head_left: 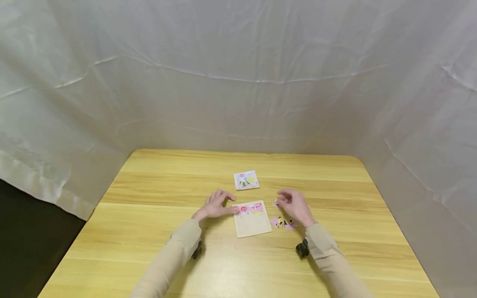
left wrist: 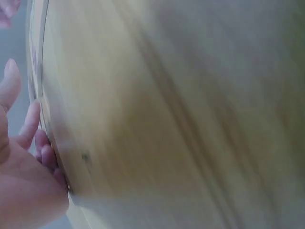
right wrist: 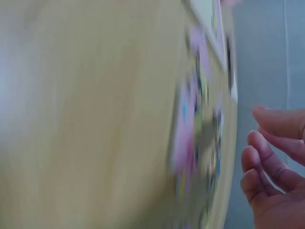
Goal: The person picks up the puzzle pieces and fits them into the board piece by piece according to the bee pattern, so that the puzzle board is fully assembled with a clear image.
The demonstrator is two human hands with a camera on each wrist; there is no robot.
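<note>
— What is the table (head_left: 156,231) made of?
— Pale wood with visible grain and a smooth, faintly satin finish.
— And the puzzle board (head_left: 253,219)?
— A light, matt board, with glossy printed pieces (head_left: 283,223) at its three o'clock. The card (head_left: 246,180) at twelve o'clock looks like printed paper. Creased white cloth (head_left: 238,74) hangs behind.

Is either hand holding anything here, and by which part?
Left hand holds nothing; its fingertips rest at the puzzle tray's left edge. Right hand may pinch a small piece; too blurred to tell.
</note>
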